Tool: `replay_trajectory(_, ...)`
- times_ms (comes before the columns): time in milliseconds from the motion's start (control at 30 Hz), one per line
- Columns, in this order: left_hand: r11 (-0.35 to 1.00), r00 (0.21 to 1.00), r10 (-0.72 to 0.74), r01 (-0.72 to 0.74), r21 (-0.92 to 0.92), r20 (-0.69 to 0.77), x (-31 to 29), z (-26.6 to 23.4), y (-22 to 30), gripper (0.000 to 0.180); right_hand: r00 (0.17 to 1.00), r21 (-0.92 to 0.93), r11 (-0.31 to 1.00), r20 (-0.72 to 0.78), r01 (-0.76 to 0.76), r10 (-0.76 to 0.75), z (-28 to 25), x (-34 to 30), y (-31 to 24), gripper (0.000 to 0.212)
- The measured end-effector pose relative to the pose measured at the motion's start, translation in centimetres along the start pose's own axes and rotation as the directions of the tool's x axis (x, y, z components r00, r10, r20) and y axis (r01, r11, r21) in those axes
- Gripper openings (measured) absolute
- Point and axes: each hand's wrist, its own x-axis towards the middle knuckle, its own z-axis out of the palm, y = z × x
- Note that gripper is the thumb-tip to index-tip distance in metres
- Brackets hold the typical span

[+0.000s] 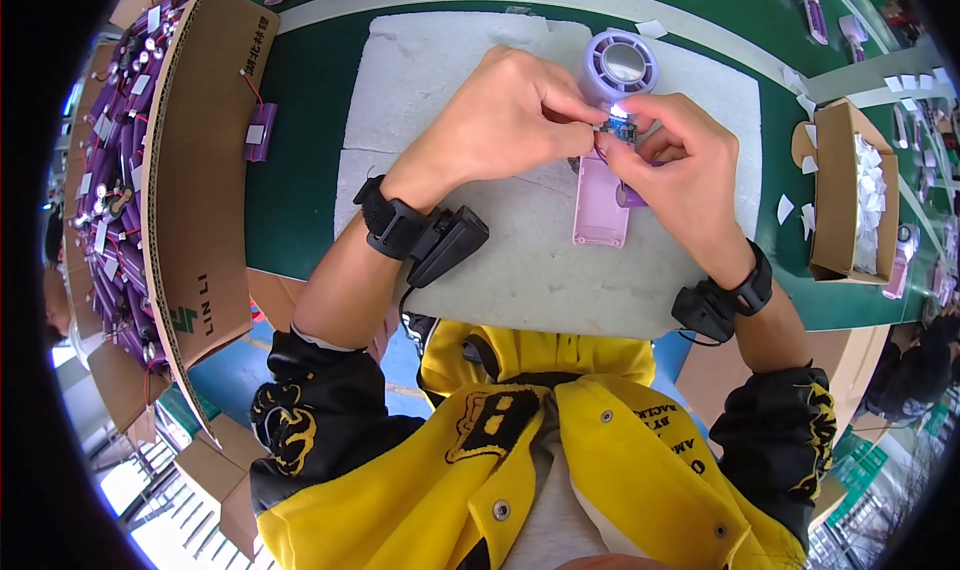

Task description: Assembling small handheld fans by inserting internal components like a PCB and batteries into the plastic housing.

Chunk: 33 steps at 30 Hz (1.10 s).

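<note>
Both hands meet over a white foam pad that lies on the green surface. The left hand has its fingers curled and pinched together at the tips, pressing on a small green circuit board with a bright lit spot on it. The right hand is also closed in a pinch, thumb and fingers clamped on the same board from the other side. The board sits at the top end of a pink handheld fan body, which lies flat on the pad just below the hands, its long axis pointing toward the person. The round lilac fan head shows right above the fingertips. Each wrist carries a black strap with a small black device.

To the left, a large open cardboard box stands tilted, filled with many purple cylindrical parts trailing thin wires and white labels. One more purple part with a red wire lies on the surface beside the box wall. To the right, a smaller open cardboard box holds a heap of white paper-like pieces; similar white scraps lie scattered on the surface around it. Further pink fan bodies lie near the far right edge.
</note>
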Motion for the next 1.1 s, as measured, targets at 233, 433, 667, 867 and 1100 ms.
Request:
replay_trajectory(233,0.997,1.0,-0.025,0.027,-0.079,0.018,-0.1,-0.1,-0.8,0.019,1.0,-0.011,1.0,-0.002,0.017,-0.017,0.2,0.1,0.0,0.027)
replay_trajectory(433,0.953,0.971,-0.159,0.198,-0.229,0.178,0.0,-1.5,-0.4,0.025,0.996,0.061,0.995,0.038,-0.079,0.077,-0.1,-0.1,-0.4,0.021)
replay_trajectory(667,0.963,0.949,-0.15,0.205,-0.178,0.277,0.2,-1.7,0.0,0.032,0.994,0.015,0.996,0.073,-0.084,0.082,-0.5,-0.2,-0.3,0.018)
replay_trajectory(867,0.95,0.944,-0.141,0.214,-0.227,0.298,0.1,-1.3,-0.1,0.03,0.995,-0.029,0.999,0.094,-0.033,0.036,-0.8,-0.2,-0.6,0.018)
replay_trajectory(1100,0.947,0.953,-0.107,0.184,-0.262,0.284,0.1,-0.9,-0.3,0.028,0.994,-0.046,0.998,0.099,-0.04,0.044,-0.8,-0.2,-0.6,0.019)
